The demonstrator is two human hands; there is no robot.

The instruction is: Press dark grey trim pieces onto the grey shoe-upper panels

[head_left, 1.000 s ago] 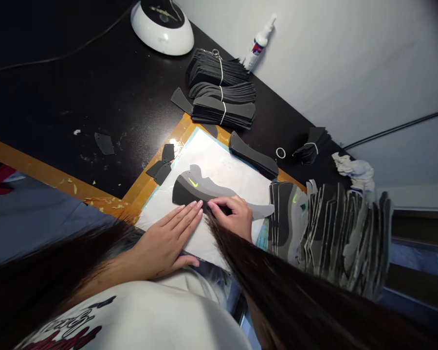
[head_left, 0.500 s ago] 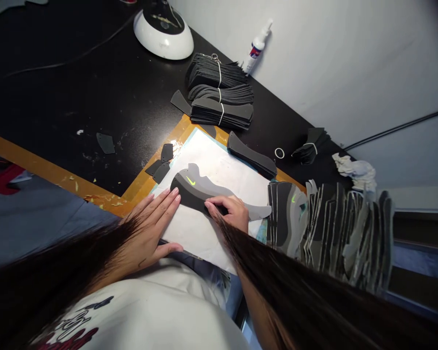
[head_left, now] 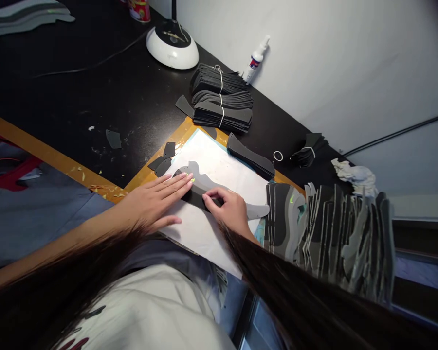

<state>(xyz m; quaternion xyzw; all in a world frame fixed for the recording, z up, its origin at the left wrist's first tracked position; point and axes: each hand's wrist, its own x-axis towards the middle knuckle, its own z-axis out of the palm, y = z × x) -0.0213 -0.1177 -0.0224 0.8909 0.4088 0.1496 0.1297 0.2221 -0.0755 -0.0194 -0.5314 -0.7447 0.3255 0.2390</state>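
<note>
A curved piece in black and grey layers (head_left: 209, 184) lies on a white sheet (head_left: 204, 233). My left hand (head_left: 156, 199) lies flat with its fingers extended over the piece's left end, partly covering a small yellow-green mark. My right hand (head_left: 230, 206) has thumb and forefinger pinched together at the black lower edge of the piece, near its middle. Whether the edge is between those fingertips is too small to tell. Small dark pieces (head_left: 163, 166) lie just left of the sheet.
Banded stacks of black pieces (head_left: 222, 116) sit behind the sheet, with a white lamp base (head_left: 172, 48) and a white bottle (head_left: 256, 59) beyond. Many layered pieces (head_left: 328, 228) stand in a row at the right. A dark curved stack (head_left: 251, 156) borders the sheet.
My left hand has slid up and right, further onto the piece, and now partly covers the yellow-green mark. My right hand has shifted slightly, still at the lower edge. The view has tilted a little.
</note>
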